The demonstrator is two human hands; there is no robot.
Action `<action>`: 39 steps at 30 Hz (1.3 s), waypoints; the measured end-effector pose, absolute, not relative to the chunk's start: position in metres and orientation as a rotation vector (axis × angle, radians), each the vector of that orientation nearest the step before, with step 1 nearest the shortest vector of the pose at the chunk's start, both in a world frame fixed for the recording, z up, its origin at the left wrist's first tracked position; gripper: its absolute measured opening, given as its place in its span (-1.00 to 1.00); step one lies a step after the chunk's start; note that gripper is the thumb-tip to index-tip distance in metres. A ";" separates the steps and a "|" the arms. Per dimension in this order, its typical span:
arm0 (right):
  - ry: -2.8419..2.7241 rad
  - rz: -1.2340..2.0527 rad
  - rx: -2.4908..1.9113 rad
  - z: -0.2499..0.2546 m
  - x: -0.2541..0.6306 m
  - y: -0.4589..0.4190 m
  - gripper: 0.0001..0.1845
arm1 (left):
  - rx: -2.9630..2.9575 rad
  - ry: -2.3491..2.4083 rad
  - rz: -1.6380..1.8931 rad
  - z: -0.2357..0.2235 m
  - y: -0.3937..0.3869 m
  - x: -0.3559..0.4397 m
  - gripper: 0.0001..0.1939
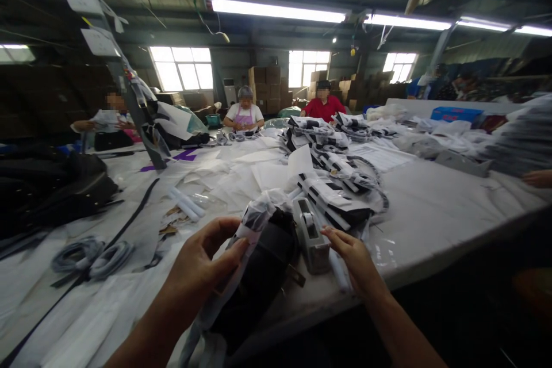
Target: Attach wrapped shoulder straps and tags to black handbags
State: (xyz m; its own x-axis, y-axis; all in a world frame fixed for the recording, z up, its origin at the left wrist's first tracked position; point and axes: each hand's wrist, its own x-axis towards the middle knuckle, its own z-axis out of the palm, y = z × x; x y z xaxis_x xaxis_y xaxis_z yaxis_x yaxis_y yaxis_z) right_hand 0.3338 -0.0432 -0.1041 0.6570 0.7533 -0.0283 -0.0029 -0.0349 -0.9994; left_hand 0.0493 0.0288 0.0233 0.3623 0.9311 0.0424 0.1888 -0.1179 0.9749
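Observation:
My left hand is closed around a wrapped strap or handle, covered in thin white paper and clear film. Under and beside it lies a black bag-like piece with a metal fitting at its right side. Just right of that stands a grey tape dispenser with a roll of tape in it. The fingers of my right hand are pinched together at the dispenser's near right end. Whatever is between those fingertips is too small to make out.
Wrapped black-and-white pieces are heaped behind the dispenser. Loose white sheets cover the middle. Coiled grey cords and black bags lie left, near a slanted metal post. Several people sit or stand across the table.

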 end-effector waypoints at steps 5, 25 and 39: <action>-0.500 0.778 -1.468 -0.105 0.317 -0.069 -0.49 | 1.542 1.030 0.877 0.022 0.029 0.048 -0.53; -1.059 0.960 -1.128 -0.021 0.227 -0.062 -0.70 | 1.770 0.959 0.898 0.024 0.028 0.054 -0.76; -1.227 0.958 -1.397 0.015 0.216 -0.040 -0.57 | 1.887 0.817 0.825 0.022 0.033 0.041 -0.72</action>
State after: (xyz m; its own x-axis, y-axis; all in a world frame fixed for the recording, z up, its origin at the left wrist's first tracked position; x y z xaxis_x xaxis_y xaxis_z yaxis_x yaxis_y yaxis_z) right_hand 0.2164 -0.0397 0.0146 0.1705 0.9840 0.0511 0.1895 0.0182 -0.9817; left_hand 0.0413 0.0326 0.0218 0.5605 0.8004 0.2127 0.2053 -0.3831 0.9006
